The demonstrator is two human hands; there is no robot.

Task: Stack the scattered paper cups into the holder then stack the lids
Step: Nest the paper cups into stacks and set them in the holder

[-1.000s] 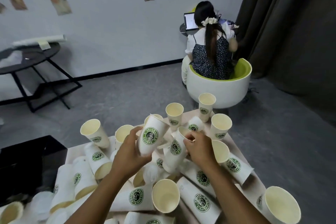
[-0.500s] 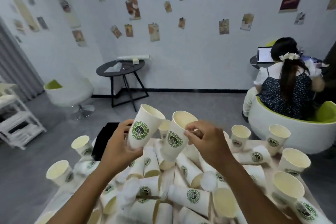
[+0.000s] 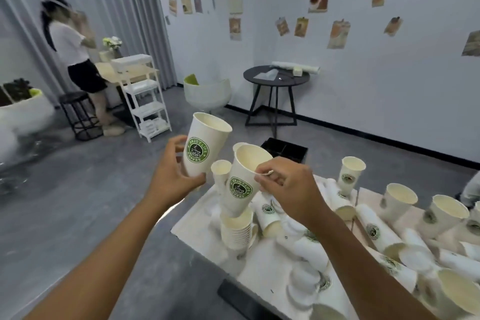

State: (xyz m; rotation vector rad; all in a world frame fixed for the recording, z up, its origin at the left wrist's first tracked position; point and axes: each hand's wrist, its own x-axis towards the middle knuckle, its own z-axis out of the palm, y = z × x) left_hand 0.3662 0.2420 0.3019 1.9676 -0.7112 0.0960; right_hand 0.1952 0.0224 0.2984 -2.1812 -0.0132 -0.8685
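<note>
My left hand (image 3: 172,175) grips a white paper cup (image 3: 205,143) with a green logo, upright and tilted, held above the floor left of the table. My right hand (image 3: 288,191) pinches the rim of a second logo cup (image 3: 242,184), whose base sits just above or in a stack of nested cups (image 3: 237,230) at the table's left corner. Whether that stack stands in a holder is hidden. Several more cups lie and stand scattered over the table (image 3: 262,260), such as an upright one (image 3: 352,174). A white lid (image 3: 415,257) lies among them.
A black divided tray (image 3: 284,149) sits on the floor beyond the table. Further off stand a round black table (image 3: 276,78), a white tub chair (image 3: 207,92), a white shelf cart (image 3: 144,93) and a black stool (image 3: 79,117). A person (image 3: 75,52) stands at the far left.
My view has swung left, away from the seated person. Both hands carried their cups leftward to the table's left corner, and the right-hand cup now hangs over the nested stack.
</note>
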